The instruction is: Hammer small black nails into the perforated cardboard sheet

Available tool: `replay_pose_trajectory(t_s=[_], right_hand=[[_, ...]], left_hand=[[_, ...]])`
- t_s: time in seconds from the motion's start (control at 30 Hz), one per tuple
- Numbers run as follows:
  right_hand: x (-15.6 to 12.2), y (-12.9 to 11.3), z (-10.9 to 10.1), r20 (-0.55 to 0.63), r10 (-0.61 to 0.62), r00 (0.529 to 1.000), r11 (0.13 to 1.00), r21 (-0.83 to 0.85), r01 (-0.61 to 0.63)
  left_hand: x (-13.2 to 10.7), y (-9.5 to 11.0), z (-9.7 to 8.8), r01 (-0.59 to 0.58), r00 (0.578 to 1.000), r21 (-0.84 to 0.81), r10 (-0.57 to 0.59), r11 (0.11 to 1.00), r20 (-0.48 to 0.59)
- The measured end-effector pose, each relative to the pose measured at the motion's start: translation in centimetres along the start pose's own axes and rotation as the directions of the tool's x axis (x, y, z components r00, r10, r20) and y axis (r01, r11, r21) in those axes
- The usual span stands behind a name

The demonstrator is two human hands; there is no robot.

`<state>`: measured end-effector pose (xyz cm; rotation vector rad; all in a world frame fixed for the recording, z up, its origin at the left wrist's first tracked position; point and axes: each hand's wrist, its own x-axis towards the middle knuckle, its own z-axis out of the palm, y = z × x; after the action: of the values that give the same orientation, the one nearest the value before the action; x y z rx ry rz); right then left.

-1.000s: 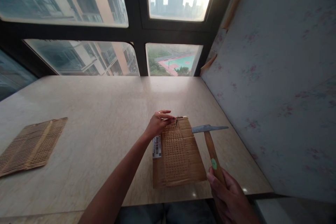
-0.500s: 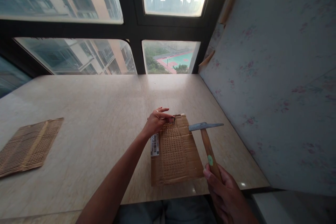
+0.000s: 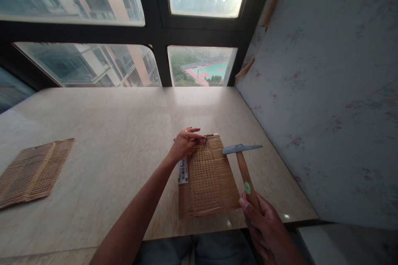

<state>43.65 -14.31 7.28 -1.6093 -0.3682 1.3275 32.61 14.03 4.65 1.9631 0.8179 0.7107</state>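
Note:
My left hand (image 3: 185,144) is at the far end of a cardboard piece (image 3: 228,190) dotted with rows of small holes. Its thumb and index finger pinch a small, dark, nail-like thing (image 3: 206,141) against the cardboard; the fingers hide part of it. My right hand (image 3: 264,223) is wrapped around the wooden handle of a hammer (image 3: 245,169), which has a green oval sticker. The metal head hangs just right of the cardboard, clear of the pinched fingers. A white barcode label (image 3: 183,172) shows on the cardboard's left side.
Another perforated cardboard sheet (image 3: 37,169) lies at the left on the pale marble-like surface (image 3: 118,132). Dark-framed windows (image 3: 158,33) bound the far side. A flower-patterned wall (image 3: 326,91) rises on the right. The surface's front edge runs close to my lap.
The hammer has shifted very slightly left, about as much as the whole view. My left hand keeps its pinch at the same spot on the cardboard.

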Motion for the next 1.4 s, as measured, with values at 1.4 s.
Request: replay_pose_trajectory(t_s=[1.4], right_hand=[[1.2, -7.7, -0.5, 0.104, -0.196, 0.975, 0.891, -0.397, 0.222]], left_hand=[[-1.3, 1.4, 0.0, -0.283, 0.958, 0.386, 0.279, 0.878, 0.067]])
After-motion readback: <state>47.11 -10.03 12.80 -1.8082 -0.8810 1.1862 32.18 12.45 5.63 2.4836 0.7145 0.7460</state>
